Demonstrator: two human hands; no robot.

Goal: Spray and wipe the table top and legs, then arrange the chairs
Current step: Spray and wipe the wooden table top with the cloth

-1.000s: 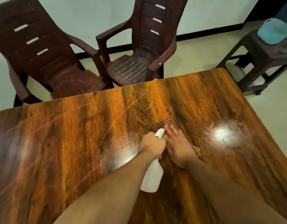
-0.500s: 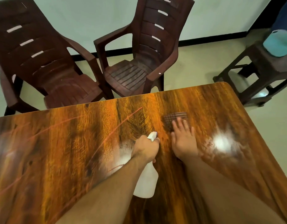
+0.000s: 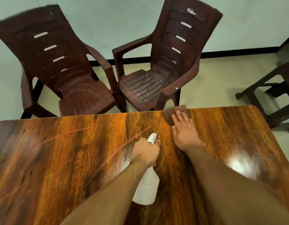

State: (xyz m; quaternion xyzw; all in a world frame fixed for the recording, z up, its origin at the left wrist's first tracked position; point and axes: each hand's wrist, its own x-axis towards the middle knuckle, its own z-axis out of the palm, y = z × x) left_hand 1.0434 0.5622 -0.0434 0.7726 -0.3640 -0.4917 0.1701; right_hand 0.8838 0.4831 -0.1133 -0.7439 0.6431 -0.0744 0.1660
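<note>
The cloth (image 3: 174, 112) has slid to the worktop's (image 3: 59, 159) far edge under the flat right hand (image 3: 184, 133); press evenly, left grip (image 3: 145, 151) round the bottle (image 3: 146, 187)

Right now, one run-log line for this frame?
step: wipe table top | left hand: grips spray bottle | right hand: presses cloth at far edge | left chair, right chair: beyond table
</note>
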